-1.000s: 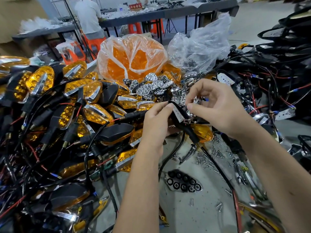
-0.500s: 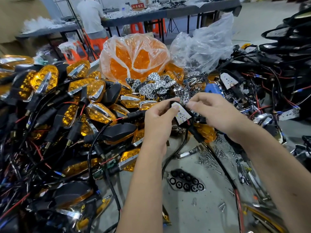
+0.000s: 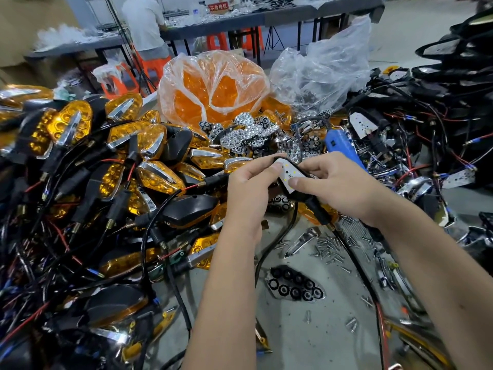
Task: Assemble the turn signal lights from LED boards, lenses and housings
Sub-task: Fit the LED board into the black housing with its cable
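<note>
At the middle of the view both hands hold a black housing (image 3: 312,201) with a white LED board (image 3: 289,177) seated in it, its black cable hanging down. My left hand (image 3: 249,190) grips the housing's left end, thumb on the board's edge. My right hand (image 3: 338,182) pinches the right side, its forefinger lying across the board. Chrome reflector inserts (image 3: 248,134) are heaped just behind. A clear bag of amber lenses (image 3: 213,89) stands further back. One black reflector piece (image 3: 294,285) lies on the table below my hands.
Assembled amber signal lights with wires (image 3: 106,169) are piled at the left. Black housings and wiring (image 3: 426,129) crowd the right. A blue screwdriver (image 3: 341,148), loose screws (image 3: 333,249), an empty clear bag (image 3: 325,73). A person (image 3: 145,25) stands by far tables.
My hands lowered slightly and turned the housing, so the white LED board faces up more. My right forefinger moved down across the board.
</note>
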`<state>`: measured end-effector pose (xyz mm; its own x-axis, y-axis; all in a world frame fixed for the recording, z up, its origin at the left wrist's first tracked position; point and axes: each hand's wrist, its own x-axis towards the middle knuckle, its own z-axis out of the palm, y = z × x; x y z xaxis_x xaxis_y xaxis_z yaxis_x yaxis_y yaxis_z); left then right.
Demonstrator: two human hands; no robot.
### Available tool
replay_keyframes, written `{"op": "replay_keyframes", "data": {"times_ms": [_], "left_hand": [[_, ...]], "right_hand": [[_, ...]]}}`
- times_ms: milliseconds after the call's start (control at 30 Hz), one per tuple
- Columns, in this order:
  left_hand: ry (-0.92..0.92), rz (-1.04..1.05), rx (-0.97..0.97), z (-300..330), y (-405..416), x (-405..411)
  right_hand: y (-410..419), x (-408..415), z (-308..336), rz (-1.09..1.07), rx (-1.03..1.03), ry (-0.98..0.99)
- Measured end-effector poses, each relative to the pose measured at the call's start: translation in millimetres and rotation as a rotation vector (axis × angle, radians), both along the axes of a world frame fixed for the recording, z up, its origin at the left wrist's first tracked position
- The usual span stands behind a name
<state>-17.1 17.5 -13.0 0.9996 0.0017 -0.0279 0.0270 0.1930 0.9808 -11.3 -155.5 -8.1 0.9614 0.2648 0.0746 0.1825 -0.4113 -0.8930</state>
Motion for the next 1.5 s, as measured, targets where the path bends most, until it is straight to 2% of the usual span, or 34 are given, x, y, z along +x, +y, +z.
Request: {"op": "replay_keyframes", "data": {"times_ms": [367,600,800,933,1067,1267,1433,1500], "left_hand": [[-0.018,-0.060,-0.033,0,5,0],[-0.016,-0.070,-0.019,-1,5,1],[-0.007,-0.040,0.008,-2,1,1],[-0.040,-0.118,0.056,-2,-11,-5],[-0.027,-0.044,0.042,-4,-20,-5],[-0.051,0.039,0.194,-6,-11,-1],[-0.244,-0.053,0.509,-8,-1,3],[-0.282,-0.108,0.561,-8,-1,1]], "right_hand": [[1,-1,2,0.011,0.033,0.027],[1,-1,3,-0.012,-0.045,0.017],[4,-3,4,-0.029,0.071,0.074],[10,-2,7,-0.163,0.284,0.074],[13,-5,10,-0.142,0.201,0.018],[5,-2,4,-0.290,0.086,-0.062],[5,0,0,-0.186,0.233,-0.105],[7,2,-2,-0.160,0.242,-0.146]]}}
